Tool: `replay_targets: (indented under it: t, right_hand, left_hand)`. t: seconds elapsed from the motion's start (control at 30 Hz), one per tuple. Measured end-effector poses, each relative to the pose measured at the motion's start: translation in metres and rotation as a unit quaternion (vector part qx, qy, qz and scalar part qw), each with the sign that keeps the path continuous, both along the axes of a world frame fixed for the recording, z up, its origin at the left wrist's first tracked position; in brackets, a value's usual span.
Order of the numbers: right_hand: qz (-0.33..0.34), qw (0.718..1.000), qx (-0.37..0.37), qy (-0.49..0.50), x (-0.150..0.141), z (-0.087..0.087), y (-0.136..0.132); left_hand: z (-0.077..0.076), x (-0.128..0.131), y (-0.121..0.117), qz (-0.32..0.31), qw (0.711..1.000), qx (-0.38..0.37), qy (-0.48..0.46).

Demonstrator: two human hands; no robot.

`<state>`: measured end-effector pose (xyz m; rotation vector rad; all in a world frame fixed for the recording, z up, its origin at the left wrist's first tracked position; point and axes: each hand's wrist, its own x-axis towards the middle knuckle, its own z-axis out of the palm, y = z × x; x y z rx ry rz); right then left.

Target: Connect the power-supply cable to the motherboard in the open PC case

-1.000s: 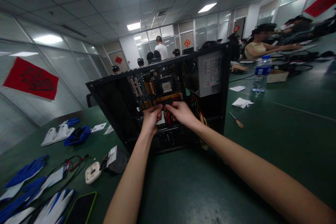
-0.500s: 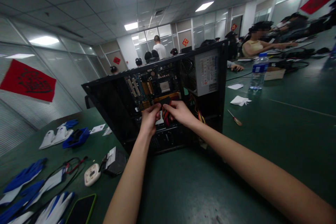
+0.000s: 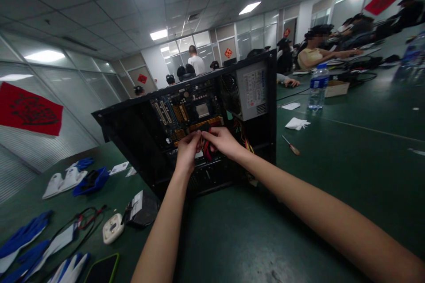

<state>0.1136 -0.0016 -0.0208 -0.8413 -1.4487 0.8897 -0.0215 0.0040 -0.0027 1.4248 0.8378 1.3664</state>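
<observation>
Got the wire bundle (image 3: 207, 152) dead centre of the frame – red and black strands – inside the open computer case (image 3: 142, 141), slanted across the middle of the frame. Pinching narrow with the right hand (image 3: 225, 142), thumb and fingers at the upper end of the bundle. Pinching narrow with the left hand (image 3: 186, 152) too, thumb tip right beside the other, seemingly on the same bundle. Can't make out the exact contact: too dark, half covered by fingers.

Just above the fingertips: orange slots (image 3: 214, 122) on the motherboard (image 3: 181, 108), with a silver square (image 3: 202, 110) higher up. Upper right of the case: power supply (image 3: 255, 93), coloured hanging wires (image 3: 246, 142) below.

Risks, my judgement:
- Could scrape or bend board parts by slipping upward off the bundle.
- Could strain a strand or work one loose by tugging on wires alone, or by pulling the two hands apart.
- Could misplace a fingertip for lack of view, with both hands blocking the spot.
- Could rock the case on the table (image 3: 219, 230) – no hand bracing it – from too hard a push.
- Could snag the hanging wires with the right wrist (image 3: 244, 154), close by.
- Could nudge the black box (image 3: 141, 210), lower left of the frame, with the left forearm (image 3: 166, 225).

Less worried about the screwdriver (image 3: 292, 146), right of the case, well apart.
</observation>
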Motion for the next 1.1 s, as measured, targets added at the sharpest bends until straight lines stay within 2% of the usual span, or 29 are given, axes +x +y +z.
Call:
replay_targets:
  t: [0.27, 0.47, 0.6, 0.7, 0.8, 0.9, 1.0, 1.1]
  right_hand:
    - [-0.024, 0.997, -0.04, 0.056, 0.0, 0.002, 0.003]
    - [-0.031, 0.997, -0.042, 0.052, 0.001, -0.001, 0.006]
    - [-0.048, 0.997, -0.042, 0.04, 0.001, -0.001, 0.006]
    - [-0.104, 0.993, -0.01, -0.048, 0.007, 0.003, 0.004]
    - [-0.175, 0.959, 0.039, -0.218, 0.018, 0.009, 0.0]
    - [-0.178, 0.929, -0.025, -0.323, 0.029, 0.013, -0.002]
    - [-0.15, 0.924, -0.095, -0.339, 0.033, 0.013, -0.002]
    - [-0.137, 0.927, -0.113, -0.33, 0.032, 0.011, 0.0]
  left_hand:
    - [-0.003, 0.006, 0.002, 0.057, 0.994, 0.041, 0.085]
    - [-0.002, 0.006, 0.0, 0.047, 0.989, 0.03, 0.138]
    - [-0.003, 0.005, 0.0, 0.039, 0.986, 0.048, 0.155]
    - [-0.006, 0.004, 0.003, 0.047, 0.978, 0.072, 0.192]
    - [-0.009, 0.002, 0.007, 0.031, 0.958, 0.066, 0.278]
    - [-0.01, 0.003, 0.007, -0.005, 0.927, 0.038, 0.373]
    - [-0.008, 0.005, 0.006, 0.014, 0.896, 0.031, 0.443]
    - [-0.006, 0.008, 0.007, 0.047, 0.869, 0.039, 0.49]
